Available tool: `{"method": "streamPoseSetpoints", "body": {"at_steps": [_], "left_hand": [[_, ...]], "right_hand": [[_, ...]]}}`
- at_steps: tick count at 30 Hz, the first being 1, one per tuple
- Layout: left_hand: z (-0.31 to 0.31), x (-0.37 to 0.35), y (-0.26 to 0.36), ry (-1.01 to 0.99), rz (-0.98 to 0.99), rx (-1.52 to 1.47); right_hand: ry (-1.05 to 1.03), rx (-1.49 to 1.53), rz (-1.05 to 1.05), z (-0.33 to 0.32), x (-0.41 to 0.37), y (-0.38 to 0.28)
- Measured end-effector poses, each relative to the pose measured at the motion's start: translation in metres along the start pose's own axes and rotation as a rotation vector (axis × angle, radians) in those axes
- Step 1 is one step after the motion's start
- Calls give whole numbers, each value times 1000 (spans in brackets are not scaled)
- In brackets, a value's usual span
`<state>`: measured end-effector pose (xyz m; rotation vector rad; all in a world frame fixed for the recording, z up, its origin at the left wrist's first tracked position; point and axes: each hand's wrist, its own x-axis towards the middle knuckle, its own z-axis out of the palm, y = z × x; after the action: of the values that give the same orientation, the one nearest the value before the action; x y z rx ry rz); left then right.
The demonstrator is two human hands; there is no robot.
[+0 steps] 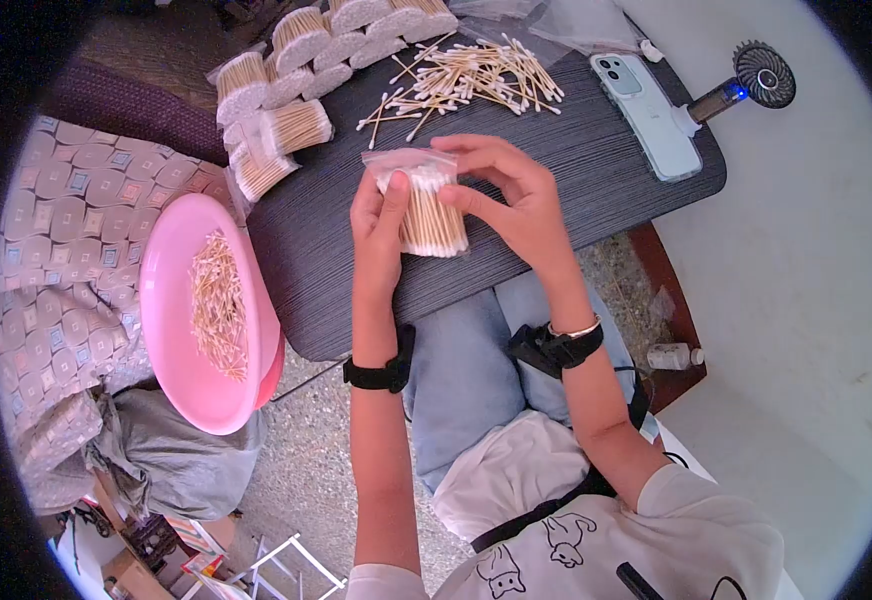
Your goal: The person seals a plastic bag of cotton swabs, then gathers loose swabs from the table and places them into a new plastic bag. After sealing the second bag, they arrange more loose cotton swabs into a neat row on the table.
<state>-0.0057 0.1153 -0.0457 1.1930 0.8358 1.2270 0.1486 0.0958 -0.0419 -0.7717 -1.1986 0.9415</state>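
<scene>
Head view: left hand (380,228) and right hand (512,196) hold one swab bag (432,218).

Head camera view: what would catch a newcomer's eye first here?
The left hand and right hand hold a small clear bag of cotton swabs at the centre, over the dark table. Behind it lies a loose pile of cotton swabs, with filled bags stacked at the far left. A pink basin holding sticks sits left of the table.
</scene>
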Motion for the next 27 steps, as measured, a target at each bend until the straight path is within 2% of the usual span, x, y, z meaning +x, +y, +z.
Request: {"method": "streamPoseSetpoints", "body": {"at_steps": [6, 12, 15, 21, 24, 27], "left_hand": [[-1, 2, 4, -66, -32, -4], [3, -1, 6, -66, -66, -43], [4, 0, 4, -72, -52, -36], [2, 2, 4, -104, -30, 11], [2, 0, 7, -132, -68, -22], [1, 1, 4, -88, -23, 50]], "right_hand": [[-86, -110, -7, -7, 1, 5], [60, 194, 94, 7, -1, -6], [-20, -132, -71, 2, 1, -3], [-49, -128, 43, -2, 0, 0], [-67, -63, 6, -3, 0, 4], [48, 158, 100, 5, -1, -1]]}}
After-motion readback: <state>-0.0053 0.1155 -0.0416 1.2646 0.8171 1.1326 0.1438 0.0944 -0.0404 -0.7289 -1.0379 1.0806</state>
